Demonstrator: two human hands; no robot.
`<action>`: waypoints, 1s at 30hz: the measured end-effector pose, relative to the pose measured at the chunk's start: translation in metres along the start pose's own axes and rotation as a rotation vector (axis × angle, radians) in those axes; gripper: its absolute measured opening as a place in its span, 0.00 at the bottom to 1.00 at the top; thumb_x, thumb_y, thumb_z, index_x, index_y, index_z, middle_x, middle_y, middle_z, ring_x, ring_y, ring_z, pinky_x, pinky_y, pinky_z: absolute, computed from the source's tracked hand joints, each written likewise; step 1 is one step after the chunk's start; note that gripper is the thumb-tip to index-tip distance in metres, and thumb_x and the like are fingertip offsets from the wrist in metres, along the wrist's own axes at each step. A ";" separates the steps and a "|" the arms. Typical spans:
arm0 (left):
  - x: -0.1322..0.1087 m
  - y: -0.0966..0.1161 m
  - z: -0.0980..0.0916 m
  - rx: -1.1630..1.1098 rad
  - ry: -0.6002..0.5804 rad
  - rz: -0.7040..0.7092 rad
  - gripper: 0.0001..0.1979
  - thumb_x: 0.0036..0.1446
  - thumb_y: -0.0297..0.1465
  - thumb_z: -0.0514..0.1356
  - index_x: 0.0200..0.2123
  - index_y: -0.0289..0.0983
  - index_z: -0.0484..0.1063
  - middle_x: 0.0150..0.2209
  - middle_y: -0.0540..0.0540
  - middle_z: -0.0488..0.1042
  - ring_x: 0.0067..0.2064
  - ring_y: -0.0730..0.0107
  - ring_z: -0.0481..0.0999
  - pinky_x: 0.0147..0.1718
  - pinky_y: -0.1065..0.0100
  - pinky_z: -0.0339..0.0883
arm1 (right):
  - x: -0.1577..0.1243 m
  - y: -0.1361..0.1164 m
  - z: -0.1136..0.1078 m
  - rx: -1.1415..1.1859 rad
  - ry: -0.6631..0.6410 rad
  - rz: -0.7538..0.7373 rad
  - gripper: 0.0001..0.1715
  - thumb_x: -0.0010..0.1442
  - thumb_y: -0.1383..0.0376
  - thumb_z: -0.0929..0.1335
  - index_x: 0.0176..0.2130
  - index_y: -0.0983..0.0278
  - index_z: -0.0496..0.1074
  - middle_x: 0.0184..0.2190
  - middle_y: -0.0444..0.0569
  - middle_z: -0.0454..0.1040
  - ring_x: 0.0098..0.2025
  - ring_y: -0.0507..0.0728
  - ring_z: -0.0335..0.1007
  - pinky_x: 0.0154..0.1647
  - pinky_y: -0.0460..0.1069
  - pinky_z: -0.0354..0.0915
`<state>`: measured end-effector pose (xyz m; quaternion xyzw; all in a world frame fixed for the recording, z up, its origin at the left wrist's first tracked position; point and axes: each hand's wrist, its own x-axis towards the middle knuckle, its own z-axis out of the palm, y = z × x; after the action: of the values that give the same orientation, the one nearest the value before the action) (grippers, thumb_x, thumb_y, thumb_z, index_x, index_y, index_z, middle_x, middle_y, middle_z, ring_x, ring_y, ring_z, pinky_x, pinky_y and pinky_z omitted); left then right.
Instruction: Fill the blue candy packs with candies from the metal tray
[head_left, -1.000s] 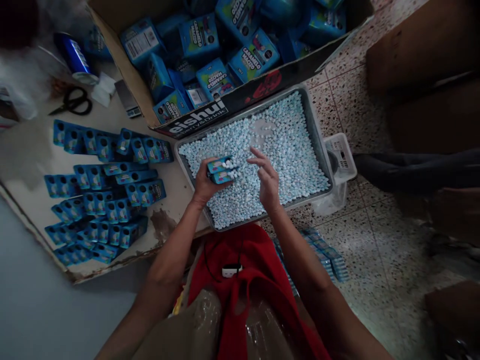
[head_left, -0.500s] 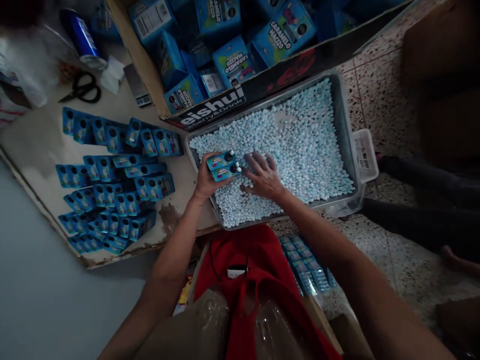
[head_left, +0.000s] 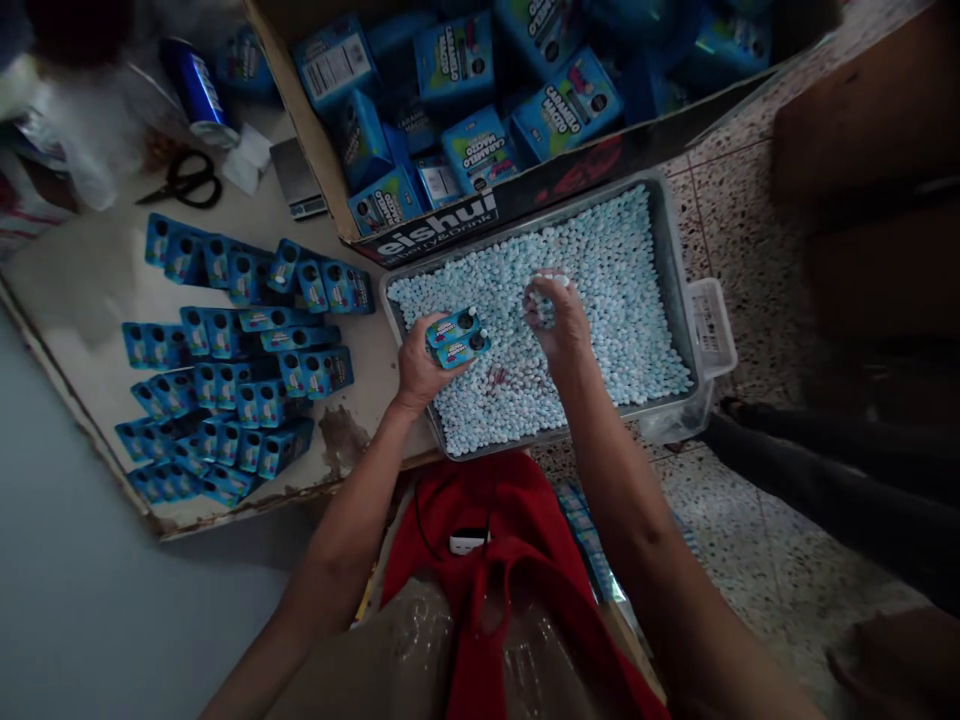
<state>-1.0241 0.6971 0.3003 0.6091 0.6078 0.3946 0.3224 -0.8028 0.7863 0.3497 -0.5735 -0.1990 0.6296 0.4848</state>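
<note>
My left hand point(head_left: 421, 368) is wrapped round two small blue boxes point(head_left: 457, 338) over the left part of a grey tray point(head_left: 679, 290). Each box has a dark round hole on top with a pale candy near it. Pale blue and white candies point(head_left: 615, 300) fill the tray. Over its middle, my right hand point(head_left: 559, 315) is curled round a cluster of the candies, some showing between thumb and fingers. Rows of similar blue boxes point(head_left: 225, 390) with dark holes stand on the table point(head_left: 67, 280) at the left.
Behind the tray, a cardboard box point(head_left: 442, 225) holds larger blue boxes point(head_left: 566, 108). Scissors point(head_left: 184, 180), a blue can point(head_left: 196, 92) and a small grey device point(head_left: 298, 180) lie at the back left. A white container point(head_left: 711, 325) juts out right of the tray. A person's legs point(head_left: 825, 460) show at the right.
My right hand has moved back and right from beside the boxes, and its spread fingers have closed round candies. My left hand still holds the two boxes. The view has shifted slightly.
</note>
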 end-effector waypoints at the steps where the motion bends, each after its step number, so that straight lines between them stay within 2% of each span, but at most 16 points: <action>1: 0.000 0.004 -0.003 0.017 -0.007 0.009 0.39 0.47 0.44 0.79 0.58 0.43 0.69 0.56 0.42 0.80 0.55 0.52 0.83 0.56 0.55 0.78 | -0.014 -0.006 0.007 0.094 -0.053 0.015 0.20 0.52 0.60 0.78 0.41 0.57 0.70 0.34 0.39 0.74 0.31 0.49 0.70 0.30 0.44 0.64; 4: 0.000 0.016 -0.010 0.066 -0.058 0.068 0.38 0.47 0.39 0.78 0.59 0.41 0.69 0.56 0.41 0.80 0.56 0.52 0.83 0.58 0.55 0.77 | -0.052 -0.015 0.030 0.215 -0.156 -0.066 0.17 0.56 0.54 0.76 0.39 0.57 0.70 0.38 0.42 0.76 0.38 0.52 0.75 0.38 0.47 0.71; 7: 0.000 0.030 -0.014 0.077 -0.069 0.149 0.36 0.48 0.37 0.76 0.60 0.41 0.69 0.56 0.41 0.80 0.57 0.51 0.82 0.58 0.53 0.77 | -0.071 -0.014 0.049 0.178 -0.207 -0.225 0.17 0.61 0.47 0.69 0.35 0.57 0.71 0.37 0.46 0.76 0.41 0.56 0.75 0.47 0.53 0.73; 11: 0.001 0.045 -0.012 0.086 -0.042 0.157 0.35 0.50 0.36 0.75 0.59 0.41 0.69 0.55 0.41 0.80 0.56 0.50 0.82 0.57 0.53 0.77 | -0.077 -0.005 0.059 -0.147 -0.173 -0.464 0.25 0.68 0.44 0.59 0.32 0.58 0.69 0.37 0.51 0.75 0.46 0.61 0.75 0.59 0.60 0.69; 13: 0.001 0.046 -0.010 0.106 -0.064 0.146 0.34 0.48 0.35 0.76 0.58 0.42 0.70 0.55 0.40 0.80 0.57 0.48 0.82 0.58 0.52 0.76 | -0.080 0.001 0.059 -0.329 -0.177 -0.515 0.30 0.70 0.44 0.54 0.32 0.58 0.70 0.37 0.54 0.75 0.48 0.63 0.76 0.59 0.62 0.70; 16: 0.002 0.039 -0.010 0.113 -0.068 0.098 0.35 0.46 0.34 0.77 0.57 0.43 0.71 0.54 0.41 0.81 0.56 0.47 0.82 0.57 0.52 0.76 | -0.087 0.010 0.055 -0.480 -0.272 -0.534 0.35 0.73 0.44 0.50 0.37 0.59 0.75 0.40 0.56 0.77 0.50 0.64 0.77 0.58 0.62 0.71; 18: 0.002 0.033 -0.012 0.112 -0.023 0.059 0.34 0.45 0.34 0.77 0.56 0.43 0.72 0.53 0.41 0.81 0.56 0.46 0.81 0.57 0.52 0.76 | -0.091 0.013 0.050 -0.550 -0.344 -0.563 0.37 0.74 0.44 0.49 0.42 0.58 0.77 0.46 0.56 0.80 0.56 0.65 0.76 0.61 0.63 0.70; 20: 0.000 0.027 -0.014 0.133 0.044 0.023 0.35 0.44 0.34 0.78 0.56 0.44 0.73 0.53 0.41 0.80 0.57 0.44 0.80 0.59 0.50 0.74 | -0.092 0.013 0.038 -0.623 -0.357 -0.608 0.39 0.75 0.44 0.48 0.46 0.57 0.78 0.55 0.54 0.79 0.65 0.64 0.72 0.67 0.65 0.67; 23: -0.004 0.021 -0.015 0.143 0.022 0.024 0.36 0.43 0.33 0.79 0.57 0.45 0.74 0.54 0.41 0.80 0.58 0.43 0.80 0.61 0.49 0.73 | -0.085 0.010 0.006 -0.694 -0.242 -0.603 0.39 0.77 0.46 0.47 0.51 0.57 0.78 0.65 0.51 0.74 0.72 0.63 0.66 0.70 0.67 0.64; 25: -0.007 0.017 -0.015 0.098 -0.039 0.027 0.36 0.44 0.35 0.78 0.57 0.44 0.73 0.54 0.41 0.80 0.56 0.45 0.81 0.58 0.50 0.75 | -0.079 0.009 -0.020 -0.685 -0.121 -0.518 0.34 0.76 0.47 0.52 0.51 0.58 0.78 0.65 0.53 0.75 0.70 0.64 0.69 0.69 0.67 0.65; 27: -0.010 0.013 -0.012 0.031 -0.052 -0.010 0.36 0.45 0.38 0.79 0.57 0.43 0.72 0.53 0.41 0.81 0.54 0.47 0.83 0.55 0.52 0.77 | -0.074 0.010 -0.042 -0.621 0.000 -0.410 0.28 0.73 0.47 0.59 0.49 0.59 0.79 0.60 0.54 0.79 0.66 0.64 0.73 0.67 0.66 0.67; 30: -0.014 0.010 -0.005 -0.059 -0.091 -0.068 0.39 0.42 0.43 0.80 0.56 0.41 0.72 0.50 0.43 0.82 0.49 0.51 0.84 0.51 0.55 0.79 | -0.072 0.012 -0.059 -0.535 0.074 -0.320 0.23 0.68 0.48 0.66 0.46 0.61 0.81 0.51 0.54 0.83 0.58 0.63 0.78 0.64 0.63 0.69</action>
<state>-1.0230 0.6822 0.3105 0.5955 0.6009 0.3733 0.3808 -0.7631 0.7023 0.3628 -0.6647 -0.4275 0.4493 0.4167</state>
